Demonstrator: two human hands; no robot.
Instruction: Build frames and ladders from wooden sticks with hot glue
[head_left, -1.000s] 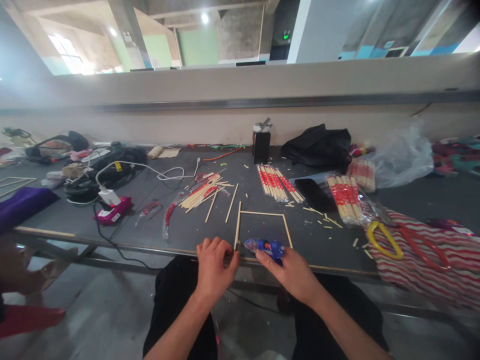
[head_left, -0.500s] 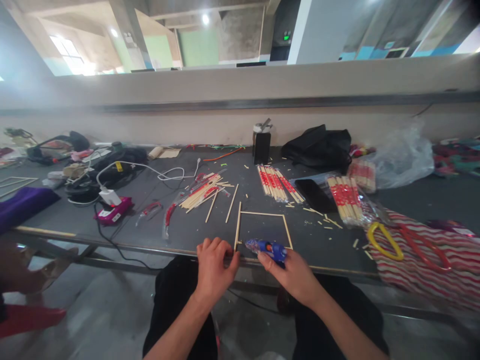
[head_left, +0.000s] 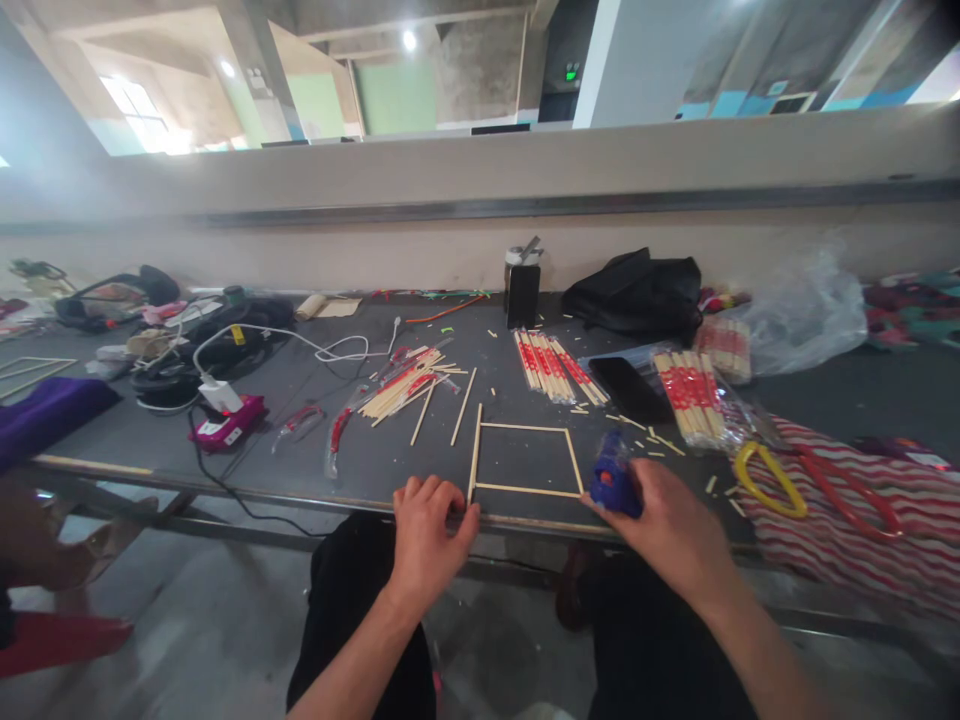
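Gripping translucent-nosed blue plastic glue gun (head_left: 616,482) in right hand (head_left: 675,520), just off 3 o'clock of pale wooden-stick frame (head_left: 525,490) (5 o'clock in view), with left hand (head_left: 429,525) curled at 8 o'clock corner, pinch unclear; likely at joint-bonding, so calls next for still corners.

The lone head view looks forward and down over the tabletop (head_left: 360,470), seemingly fairly near, its edges somewhat blurred.

We count one blue glue gun (head_left: 615,482), four sticks (head_left: 475,455) in one rectangle (head_left: 529,490), two single sticks (head_left: 463,407) near the pile (head_left: 401,388), one magenta power block (head_left: 228,428) and one yellow handle (head_left: 751,493).
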